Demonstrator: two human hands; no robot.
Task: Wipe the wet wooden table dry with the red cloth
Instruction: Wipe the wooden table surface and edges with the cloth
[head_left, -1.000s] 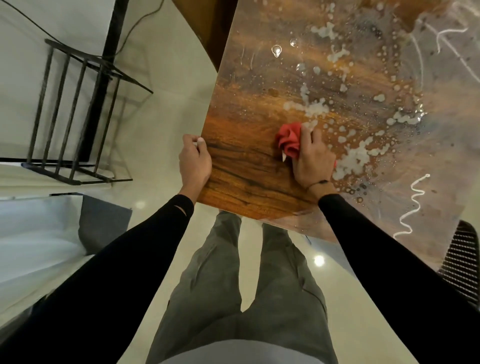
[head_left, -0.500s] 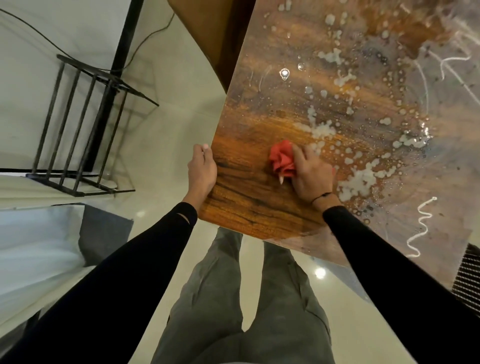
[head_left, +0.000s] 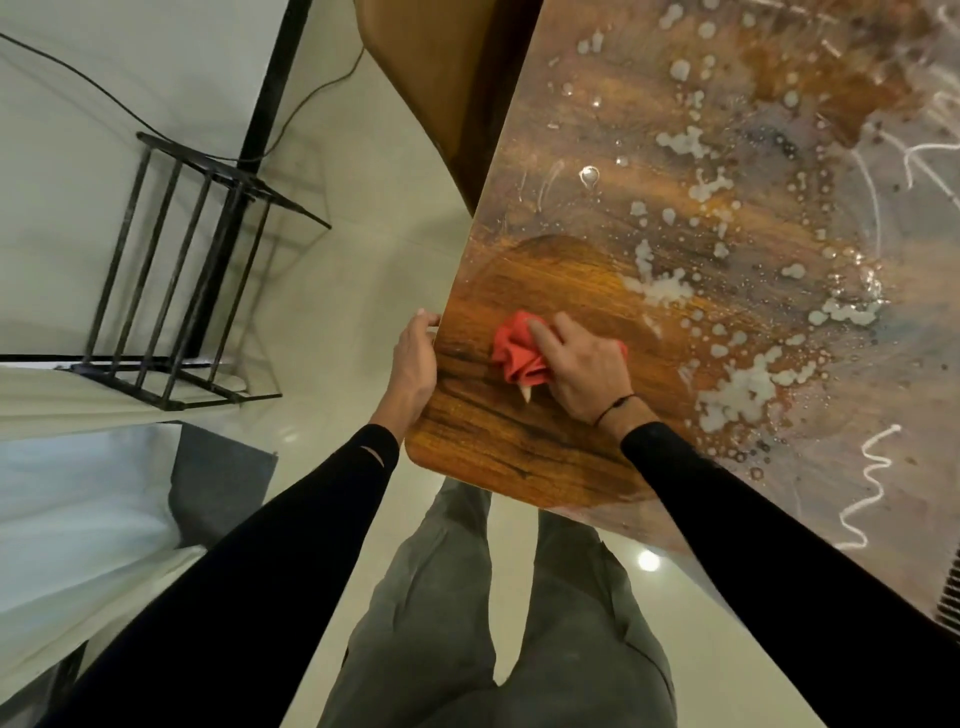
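Observation:
The wooden table (head_left: 498, 452) fills the right half of the head view, with its rounded near-left corner in front of me. White water puddles and drops (head_left: 737, 395) cover its middle and right; the near-left patch looks dry. My right hand (head_left: 582, 369) presses the crumpled red cloth (head_left: 517, 353) flat onto the wood near the left edge, fingers spread over it. The left side of the table is held by my left hand (head_left: 415, 364), fingers curled over its edge.
A black metal rack (head_left: 182, 280) stands on the pale floor at left, with a cable running behind it. A brown wooden panel (head_left: 436, 93) lies beyond the table's left edge. A dark mesh chair (head_left: 950, 587) shows at the right border.
My right hand has slid the red cloth leftward across the table toward the left edge. My left hand has kept its hold on the table edge.

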